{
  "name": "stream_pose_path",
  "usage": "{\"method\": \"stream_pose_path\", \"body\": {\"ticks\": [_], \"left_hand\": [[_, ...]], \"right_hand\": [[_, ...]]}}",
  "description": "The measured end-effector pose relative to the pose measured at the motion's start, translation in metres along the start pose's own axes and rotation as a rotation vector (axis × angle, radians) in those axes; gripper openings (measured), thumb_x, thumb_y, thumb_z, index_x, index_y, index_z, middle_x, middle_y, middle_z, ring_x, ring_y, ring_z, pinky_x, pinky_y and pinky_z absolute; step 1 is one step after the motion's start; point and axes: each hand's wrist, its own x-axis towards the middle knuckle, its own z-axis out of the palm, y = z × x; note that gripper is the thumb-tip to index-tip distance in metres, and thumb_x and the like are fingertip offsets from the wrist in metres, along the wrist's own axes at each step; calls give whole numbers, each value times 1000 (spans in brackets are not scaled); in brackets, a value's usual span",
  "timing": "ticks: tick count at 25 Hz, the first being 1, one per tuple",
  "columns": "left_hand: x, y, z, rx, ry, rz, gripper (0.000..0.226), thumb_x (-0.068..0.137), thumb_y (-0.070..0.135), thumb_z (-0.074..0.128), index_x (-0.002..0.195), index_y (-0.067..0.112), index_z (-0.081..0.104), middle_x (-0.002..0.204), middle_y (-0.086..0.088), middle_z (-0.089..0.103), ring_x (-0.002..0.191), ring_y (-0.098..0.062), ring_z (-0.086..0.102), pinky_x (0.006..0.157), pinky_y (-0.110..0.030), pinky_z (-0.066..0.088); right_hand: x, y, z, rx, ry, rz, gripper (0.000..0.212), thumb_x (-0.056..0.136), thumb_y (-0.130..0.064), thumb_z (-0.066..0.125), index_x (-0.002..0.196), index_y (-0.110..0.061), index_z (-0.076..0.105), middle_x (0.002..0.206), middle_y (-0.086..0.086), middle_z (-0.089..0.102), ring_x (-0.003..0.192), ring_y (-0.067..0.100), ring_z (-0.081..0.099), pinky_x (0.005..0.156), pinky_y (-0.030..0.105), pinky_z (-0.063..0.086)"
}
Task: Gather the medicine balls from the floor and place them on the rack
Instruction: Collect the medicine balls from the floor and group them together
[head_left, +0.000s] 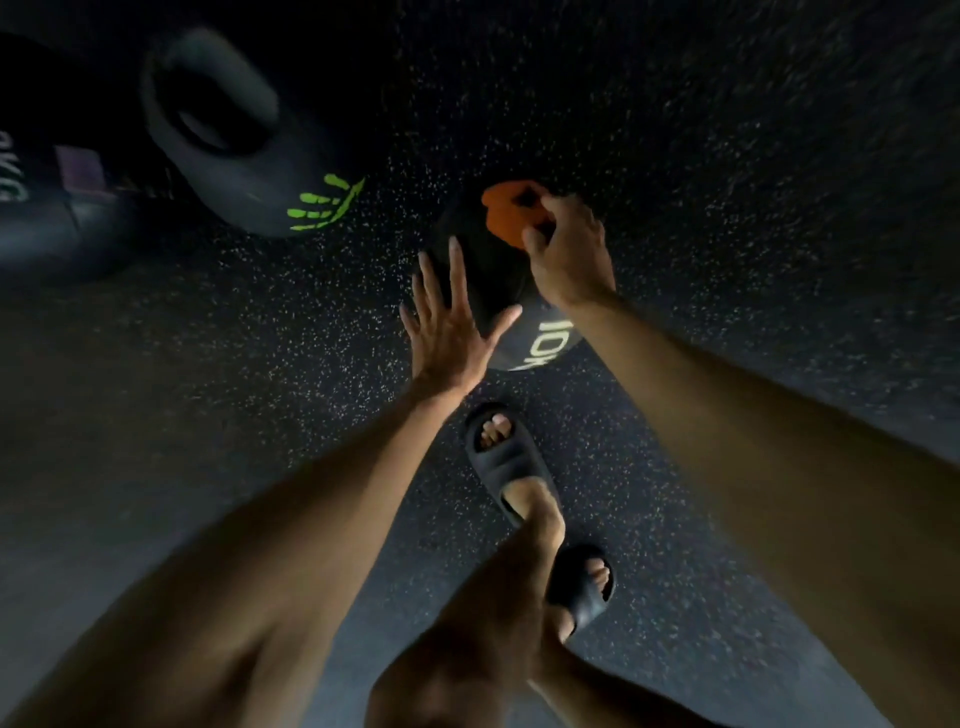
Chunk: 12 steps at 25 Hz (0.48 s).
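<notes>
A black medicine ball (498, 275) with an orange patch and white "10K" lettering lies on the speckled dark floor, just ahead of my feet. My right hand (569, 254) curls over its top, fingers closed on the orange grip part. Flat and spread, my left hand (449, 322) rests against the ball's left side, holding nothing. Another black ball with a recessed handle and a green hand print (244, 156) lies to the upper left. A third dark ball with white lettering (47, 218) sits at the far left edge. No rack is in view.
My two feet in black slide sandals (506, 457) stand right behind the 10K ball. Speckled rubber floor (727, 182) stretches to the right and far side.
</notes>
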Motion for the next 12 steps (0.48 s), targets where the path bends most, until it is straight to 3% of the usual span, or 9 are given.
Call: {"method": "stream_pose_path", "body": {"ticks": [3, 5, 8, 12], "left_hand": [[56, 22, -32, 5, -32, -122, 96, 87, 81, 31, 158, 28, -6, 164, -23, 8, 148, -42, 19, 115, -61, 23], [92, 36, -51, -63, -47, -217, 86, 94, 72, 30, 159, 24, 2, 161, -23, 17, 143, -44, 28, 111, -60, 30], [114, 39, -62, -108, -14, -120, 75, 100, 60, 34, 159, 20, 10, 158, -22, 25, 141, -42, 32, 110, -56, 33], [103, 18, -60, -155, -14, -34, 91, 95, 58, 49, 159, 16, 1, 162, -21, 16, 149, -37, 22, 113, -56, 33]], "right_hand": [[-43, 16, -2, -14, -43, -58, 74, 98, -28, 58, 160, -25, 18, 167, 13, 10, 151, 35, 18, 117, 48, 29], [-55, 24, 1, 23, -101, -27, 87, 97, -30, 63, 162, -27, 4, 168, 14, -2, 153, 34, 13, 118, 48, 29], [-33, 13, 9, 99, -108, -50, 99, 91, -33, 71, 161, -31, 1, 168, 13, -8, 154, 32, 10, 120, 49, 29], [32, -40, 7, 115, -40, -11, 86, 98, -38, 60, 161, -32, 2, 168, 11, -13, 155, 33, 4, 123, 47, 22]]}}
